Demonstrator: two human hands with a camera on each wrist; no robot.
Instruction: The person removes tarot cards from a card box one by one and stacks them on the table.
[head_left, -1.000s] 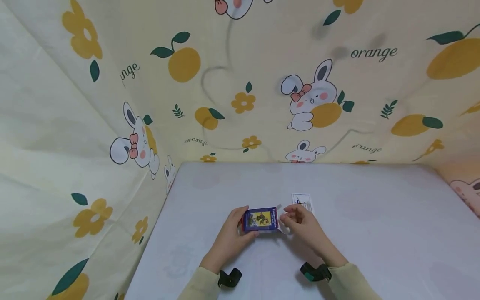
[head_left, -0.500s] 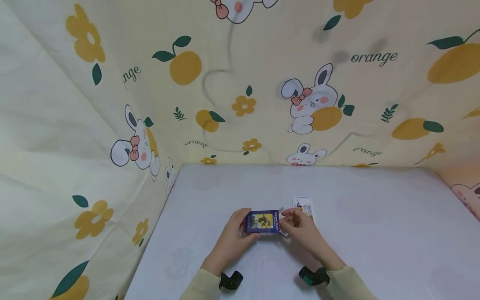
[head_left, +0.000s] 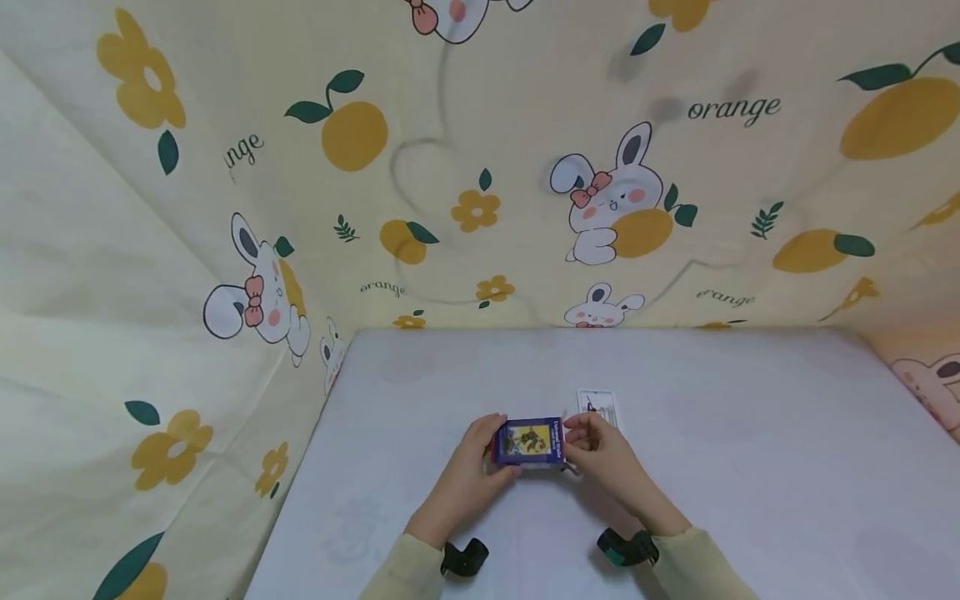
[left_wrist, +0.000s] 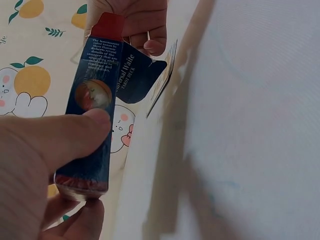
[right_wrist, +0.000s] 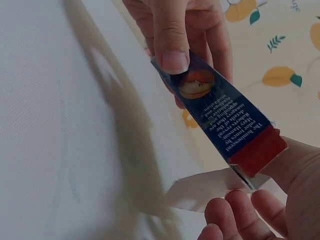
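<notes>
My left hand (head_left: 461, 475) grips a blue tarot deck box (head_left: 531, 440) by its left end, thumb along the narrow side printed with text. At the box's right end, flaps stand out: a red side flap (right_wrist: 260, 152) and a broad lid flap (left_wrist: 135, 77), blue outside and white inside. The right hand (head_left: 611, 458) has its bent fingertips right at this end; whether they pinch a flap I cannot tell. The box partly hides its thumb in the right wrist view. Beyond the right hand, illustrated cards (head_left: 597, 400) lie on the table, partly covered by it.
The white table (head_left: 420, 375) runs back to a cream cloth backdrop (head_left: 540, 167) printed with rabbits and oranges. A matching cloth side wall (head_left: 187, 333) rises along the left edge. A black wrist device (head_left: 628, 547) sits on each wrist.
The box has come slightly closer to the right hand, whose fingertips now meet its right end. The left hand keeps its grip, and the head view has shifted a little.
</notes>
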